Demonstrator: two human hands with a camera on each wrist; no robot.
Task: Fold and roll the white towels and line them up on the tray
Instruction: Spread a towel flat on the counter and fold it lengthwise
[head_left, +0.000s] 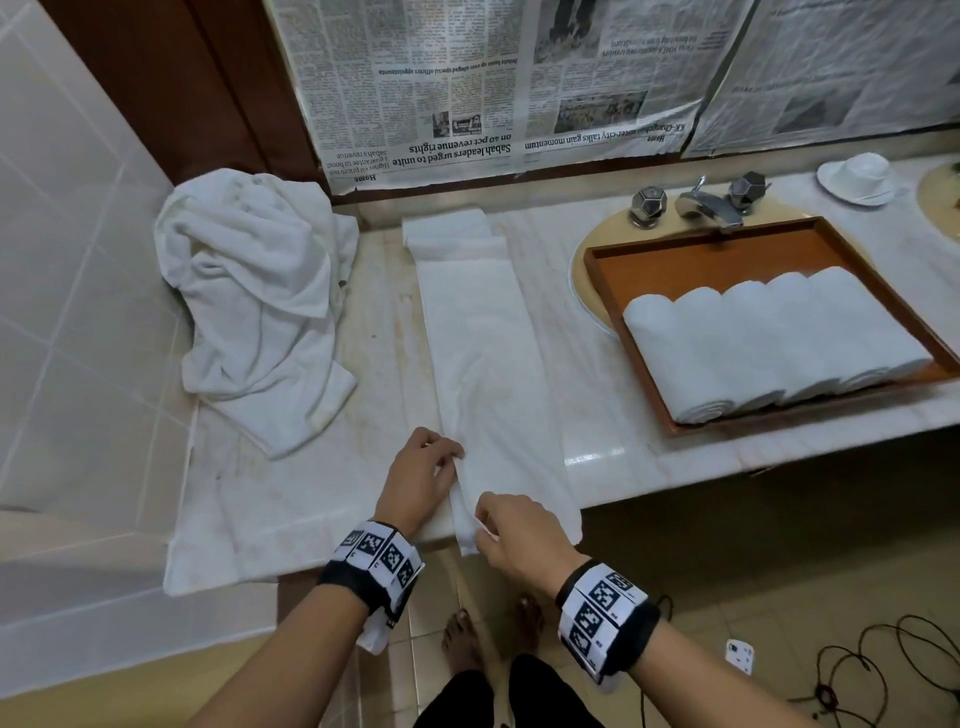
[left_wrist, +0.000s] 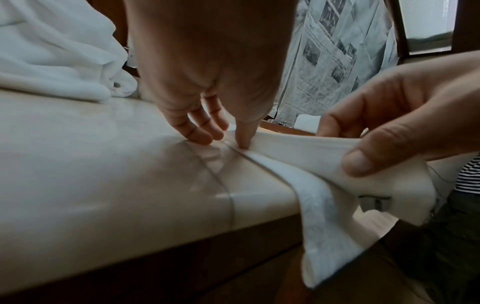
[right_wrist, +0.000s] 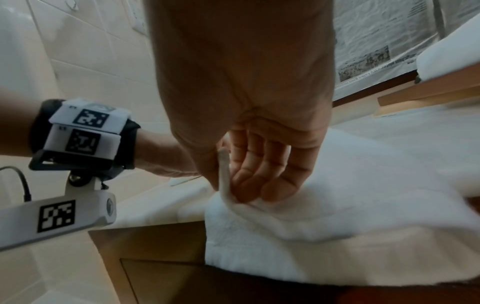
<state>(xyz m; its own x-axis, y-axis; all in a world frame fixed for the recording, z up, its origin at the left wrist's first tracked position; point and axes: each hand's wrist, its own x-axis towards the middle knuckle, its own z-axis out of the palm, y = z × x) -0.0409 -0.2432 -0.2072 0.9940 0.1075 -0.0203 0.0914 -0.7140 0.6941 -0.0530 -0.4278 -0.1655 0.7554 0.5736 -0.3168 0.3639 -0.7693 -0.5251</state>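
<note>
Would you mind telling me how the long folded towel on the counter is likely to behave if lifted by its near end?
The folded towel would probably sag: its near end already droops over the counter edge. It looks light, since the right hand lifts a corner by a pinch. It likely won't slide while the left hand touches it.

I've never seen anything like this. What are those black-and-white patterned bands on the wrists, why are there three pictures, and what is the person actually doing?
There is no machine here: a person works with bare hands. The patterned wristbands carry small cameras. The wide picture comes from a camera on the head; the other two look along each hand from the wrist.

On the marble counter lies a long folded towel, its near end hanging over the edge. The left hand presses its fingertips on the towel's left edge; the right hand pinches the near end between thumb and fingers. A crumpled pile of towels waits at the left. At the right, a wooden tray over the sink holds five rolled towels side by side.
</note>
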